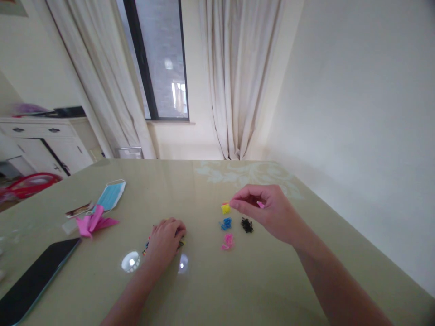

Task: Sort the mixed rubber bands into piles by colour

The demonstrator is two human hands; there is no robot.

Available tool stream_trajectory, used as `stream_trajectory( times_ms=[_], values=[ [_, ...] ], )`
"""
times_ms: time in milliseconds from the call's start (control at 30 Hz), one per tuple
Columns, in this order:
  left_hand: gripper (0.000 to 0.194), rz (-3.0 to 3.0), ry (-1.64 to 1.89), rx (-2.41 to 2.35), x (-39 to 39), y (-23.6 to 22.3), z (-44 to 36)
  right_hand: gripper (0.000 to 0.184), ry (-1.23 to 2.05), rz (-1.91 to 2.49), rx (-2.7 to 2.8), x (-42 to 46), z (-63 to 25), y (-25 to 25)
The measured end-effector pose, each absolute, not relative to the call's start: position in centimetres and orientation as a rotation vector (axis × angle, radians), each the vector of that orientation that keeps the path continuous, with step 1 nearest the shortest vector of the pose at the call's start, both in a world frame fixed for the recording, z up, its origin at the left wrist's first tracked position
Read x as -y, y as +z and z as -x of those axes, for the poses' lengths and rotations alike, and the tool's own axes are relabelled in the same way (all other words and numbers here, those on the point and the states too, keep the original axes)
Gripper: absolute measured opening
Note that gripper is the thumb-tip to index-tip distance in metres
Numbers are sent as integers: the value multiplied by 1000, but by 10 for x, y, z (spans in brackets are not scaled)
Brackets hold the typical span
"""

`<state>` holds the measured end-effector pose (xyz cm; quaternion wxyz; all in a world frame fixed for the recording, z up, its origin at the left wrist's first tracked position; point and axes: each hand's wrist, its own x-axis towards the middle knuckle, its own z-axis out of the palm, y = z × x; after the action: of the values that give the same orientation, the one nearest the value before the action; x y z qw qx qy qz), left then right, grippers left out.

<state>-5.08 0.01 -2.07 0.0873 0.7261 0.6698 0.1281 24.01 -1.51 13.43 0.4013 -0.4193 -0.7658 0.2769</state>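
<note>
My left hand (166,240) rests on the table with its fingers curled down over a mixed-colour pile of small pieces (146,246), mostly hidden beneath it. Whatever its fingertips grip is hidden. My right hand (263,208) is raised just right of a small yellow pile (225,208), thumb and forefinger pinched together. A small pink piece (260,204) shows within its curled fingers. Below lie a blue pile (225,223), a pink pile (228,241) and a black pile (247,225), which look like tiny rubber bands.
On the left of the table (210,290) lie a dark phone (37,280), a folded pink paper bird (93,222) and a blue face mask (110,195). A wall (360,136) borders the right side. Curtains (238,77) hang beyond the far edge.
</note>
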Motion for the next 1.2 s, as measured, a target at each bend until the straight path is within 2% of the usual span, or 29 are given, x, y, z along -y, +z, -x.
stream_trajectory(
  times_ms=[300,500,733,933,1033,1200],
  values=[
    [20,-2164,539,-1944,-3,-25,52,25,686,1066,1894,13,-248,141],
    [23,-2079,756,-1977,-11,-38,52,29,783,1157,1924,-20,-256,119],
    [19,-1865,967,-1817,-11,-36,47,16,426,1728,2144,-77,-275,64],
    [31,-1612,995,-1736,-7,-29,43,12,299,1918,2132,-89,-278,31],
    [31,-1620,1010,-1692,-7,-28,43,16,230,1937,2124,-84,-274,35],
    [38,-1559,970,-1750,-9,-27,40,21,162,1752,2143,-52,-264,72]
  ],
)
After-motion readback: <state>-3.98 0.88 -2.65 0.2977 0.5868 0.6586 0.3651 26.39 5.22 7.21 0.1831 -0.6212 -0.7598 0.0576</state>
